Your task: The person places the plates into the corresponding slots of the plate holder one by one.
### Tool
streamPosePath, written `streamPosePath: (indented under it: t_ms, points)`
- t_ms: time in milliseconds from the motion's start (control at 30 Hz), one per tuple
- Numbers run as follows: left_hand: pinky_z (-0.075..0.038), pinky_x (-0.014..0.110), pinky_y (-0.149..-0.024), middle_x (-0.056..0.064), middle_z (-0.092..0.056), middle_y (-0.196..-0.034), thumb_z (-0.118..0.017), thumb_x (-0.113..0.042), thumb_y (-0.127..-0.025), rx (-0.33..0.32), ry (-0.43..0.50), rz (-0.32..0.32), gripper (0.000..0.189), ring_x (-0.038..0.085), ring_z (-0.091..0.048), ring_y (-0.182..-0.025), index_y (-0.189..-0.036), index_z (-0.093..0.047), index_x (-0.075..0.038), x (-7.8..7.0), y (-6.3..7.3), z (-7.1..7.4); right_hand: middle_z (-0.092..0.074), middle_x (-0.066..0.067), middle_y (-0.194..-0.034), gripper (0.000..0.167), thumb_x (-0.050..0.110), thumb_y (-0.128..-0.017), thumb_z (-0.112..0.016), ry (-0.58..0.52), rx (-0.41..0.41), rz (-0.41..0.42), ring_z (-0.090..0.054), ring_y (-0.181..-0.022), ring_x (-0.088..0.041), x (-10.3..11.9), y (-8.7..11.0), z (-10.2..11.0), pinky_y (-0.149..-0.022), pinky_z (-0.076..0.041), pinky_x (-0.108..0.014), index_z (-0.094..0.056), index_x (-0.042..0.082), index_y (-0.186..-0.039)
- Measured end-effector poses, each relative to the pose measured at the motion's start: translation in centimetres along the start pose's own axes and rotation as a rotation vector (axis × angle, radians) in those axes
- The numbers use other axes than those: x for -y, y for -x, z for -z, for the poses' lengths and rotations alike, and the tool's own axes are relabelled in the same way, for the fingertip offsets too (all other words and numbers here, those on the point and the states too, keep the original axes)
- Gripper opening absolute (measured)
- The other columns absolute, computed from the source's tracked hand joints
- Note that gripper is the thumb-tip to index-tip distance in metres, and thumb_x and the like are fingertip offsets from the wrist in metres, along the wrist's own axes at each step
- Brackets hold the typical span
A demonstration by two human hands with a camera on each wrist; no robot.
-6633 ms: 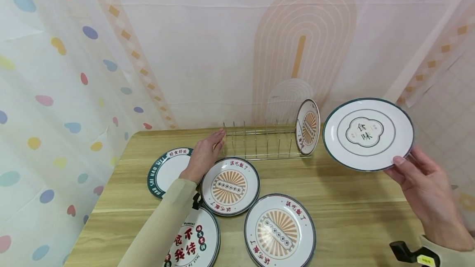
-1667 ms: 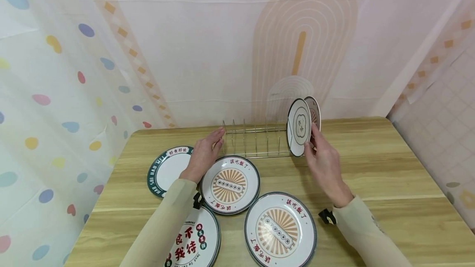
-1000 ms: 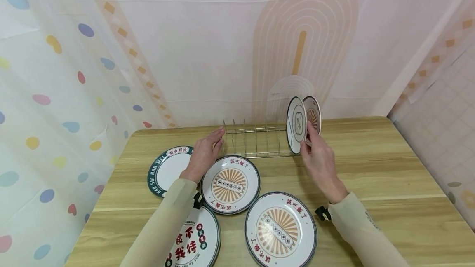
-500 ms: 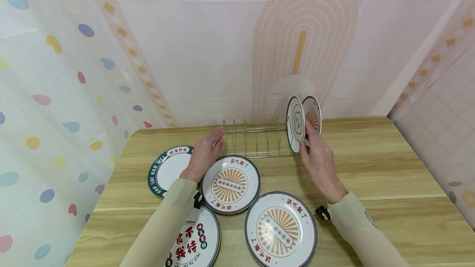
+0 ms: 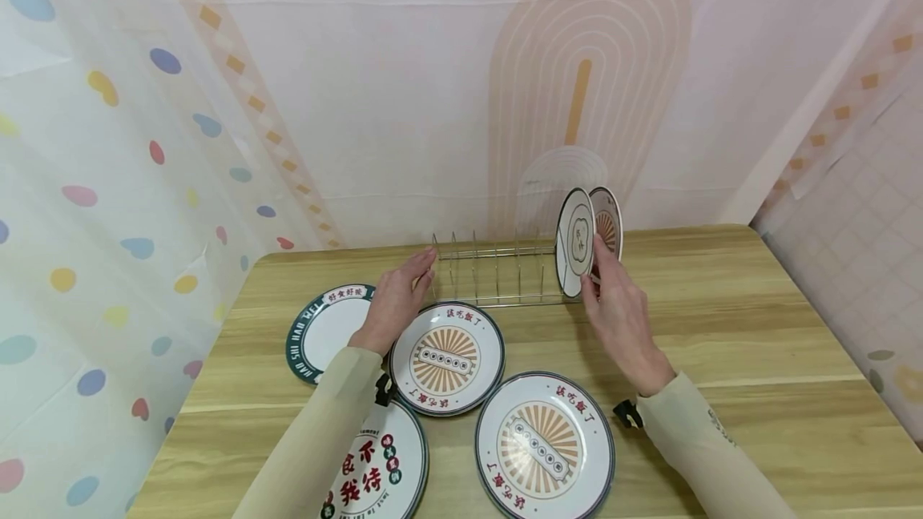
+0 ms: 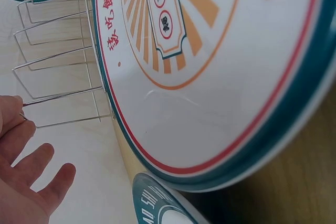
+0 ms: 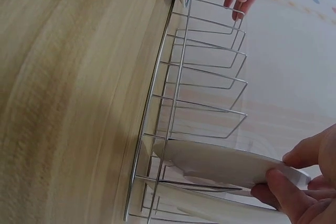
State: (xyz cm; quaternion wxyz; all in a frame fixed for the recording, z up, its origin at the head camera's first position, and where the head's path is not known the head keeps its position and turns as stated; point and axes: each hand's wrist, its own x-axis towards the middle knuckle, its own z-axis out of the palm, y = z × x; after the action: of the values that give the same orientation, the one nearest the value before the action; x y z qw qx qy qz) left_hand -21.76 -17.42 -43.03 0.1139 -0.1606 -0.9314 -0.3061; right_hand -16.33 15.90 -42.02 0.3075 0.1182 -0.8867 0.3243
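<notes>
A wire dish rack (image 5: 519, 304) stands at the back of the wooden table. My left hand (image 5: 392, 303) holds its left end; in the left wrist view, thumb and finger pinch the end wire. With my right hand (image 5: 622, 319) I pinch the right edge of a white plate (image 5: 577, 243) with a dark rim and a small cloud-shaped emblem. It stands on edge in the rack near the right end. Just right of it, a sunburst plate (image 5: 607, 219) stands upright in the rack, partly hidden. In the right wrist view, my fingers straddle the emblem plate's edge (image 7: 226, 163).
In front of the rack lie a sunburst plate (image 5: 447, 359), another sunburst plate (image 5: 544, 447), a red-lettered plate (image 5: 382, 463) and a green-rimmed plate (image 5: 335, 327), partly behind my left arm. A patterned curtain (image 5: 404, 102) hangs behind the table.
My right hand has brought the emblem plate left from above the table's right side into the rack, turning it upright. The left hand has stayed put. Over the last second almost nothing moved.
</notes>
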Motion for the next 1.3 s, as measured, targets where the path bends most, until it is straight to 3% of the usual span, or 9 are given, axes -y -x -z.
streamPosePath:
  t_ms: [267, 600, 767, 900, 1100, 1300]
  points:
    - [-0.044, 0.051, -0.113, 0.010, -0.052, -0.154, -0.058, -0.015, -0.108, 0.008, -0.001, 0.006, 0.042, 0.034, -0.052, -0.138, -0.148, -0.056, -0.005, -0.1, 0.0, 0.0, -0.053, -0.032, -0.145, 0.065, -0.009, -0.092, -0.069, -0.032, 0.009, 0.004, -0.066, -0.115, -0.047, 0.0, 0.5, 0.6, -0.086, -0.060, -0.050, -0.043, -0.010, -0.151]
    - [-0.044, 0.051, -0.112, 0.007, -0.051, -0.155, -0.058, -0.015, -0.108, 0.014, -0.008, 0.011, 0.042, 0.033, -0.052, -0.137, -0.149, -0.056, -0.006, 0.0, 0.0, 0.1, -0.056, -0.032, -0.142, 0.056, -0.011, -0.089, -0.072, 0.001, -0.028, 0.097, -0.062, -0.122, -0.047, 0.3, 1.1, 1.6, -0.093, -0.057, -0.053, -0.053, -0.013, -0.142]
    - [-0.045, 0.051, -0.111, 0.007, -0.051, -0.155, -0.058, -0.016, -0.108, 0.017, -0.008, 0.008, 0.042, 0.034, -0.054, -0.135, -0.149, -0.055, -0.006, -0.1, 0.0, 0.2, -0.060, -0.027, -0.140, 0.049, -0.008, -0.090, -0.073, -0.052, -0.033, 0.071, -0.065, -0.119, -0.045, 0.6, 1.5, 2.2, -0.098, -0.054, -0.054, -0.059, -0.009, -0.137]
    - [-0.045, 0.052, -0.111, 0.009, -0.051, -0.155, -0.058, -0.015, -0.108, 0.020, -0.006, 0.014, 0.042, 0.035, -0.055, -0.134, -0.149, -0.055, -0.006, -0.1, 0.0, 0.3, -0.065, -0.026, -0.133, 0.045, -0.008, -0.089, -0.075, -0.095, -0.033, 0.039, -0.070, -0.107, -0.043, 0.7, 1.8, 2.8, -0.091, -0.058, -0.052, -0.064, -0.007, -0.133]
    - [-0.044, 0.052, -0.112, 0.008, -0.052, -0.154, -0.059, -0.014, -0.107, 0.018, -0.007, 0.023, 0.042, 0.034, -0.052, -0.138, -0.148, -0.056, -0.008, -0.1, -0.1, 0.2, -0.070, -0.025, -0.124, 0.039, -0.006, -0.089, -0.077, -0.130, 0.036, 0.000, -0.072, -0.100, -0.041, 0.8, 2.6, 3.9, -0.084, -0.061, -0.051, -0.068, -0.005, -0.127]
    - [-0.044, 0.052, -0.112, 0.006, -0.052, -0.154, -0.059, -0.015, -0.107, 0.020, -0.014, 0.024, 0.041, 0.033, -0.051, -0.139, -0.148, -0.057, -0.008, -0.1, -0.1, 0.2, -0.074, -0.020, -0.116, 0.033, -0.004, -0.087, -0.079, -0.132, 0.135, 0.056, -0.075, -0.093, -0.035, 0.6, 3.5, 4.8, -0.079, -0.062, -0.047, -0.073, -0.003, -0.119]
